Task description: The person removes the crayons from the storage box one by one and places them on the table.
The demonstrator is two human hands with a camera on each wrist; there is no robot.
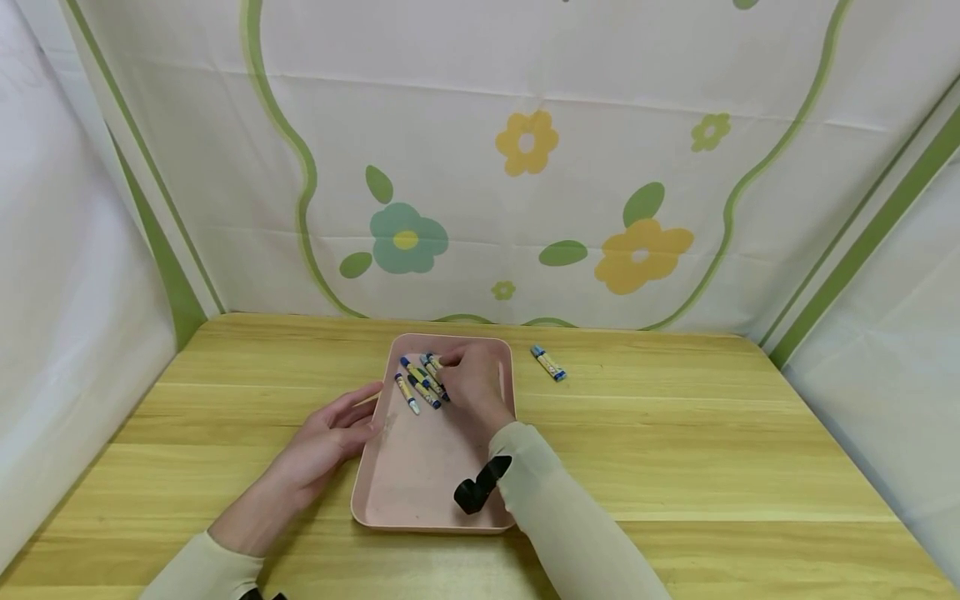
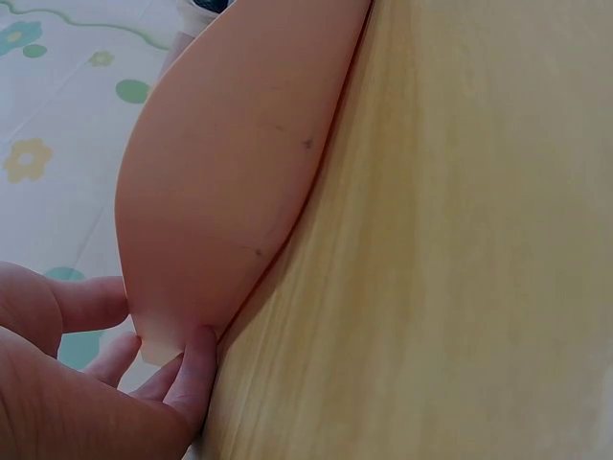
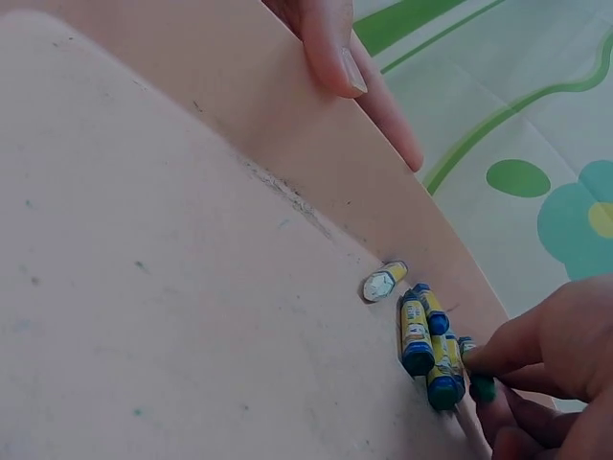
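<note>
A pink tray (image 1: 420, 487) lies on the wooden table (image 1: 675, 450). Several blue-and-yellow crayons (image 1: 418, 380) lie bunched in its far left part. My right hand (image 1: 448, 367) reaches into the tray, and its fingertips (image 3: 498, 359) pinch one crayon (image 3: 476, 376) at the edge of the bunch (image 3: 424, 340). My left hand (image 1: 367, 410) holds the tray's left rim, with the thumb (image 3: 330, 48) hooked over the rim and the fingers (image 2: 192, 369) against the outer wall of the tray (image 2: 230, 172).
One more crayon (image 1: 548, 362) lies on the table to the right of the tray's far corner. A flowered cloth (image 1: 525, 167) hangs behind the table and along both sides. A black strap (image 1: 480, 487) sits on my right wrist.
</note>
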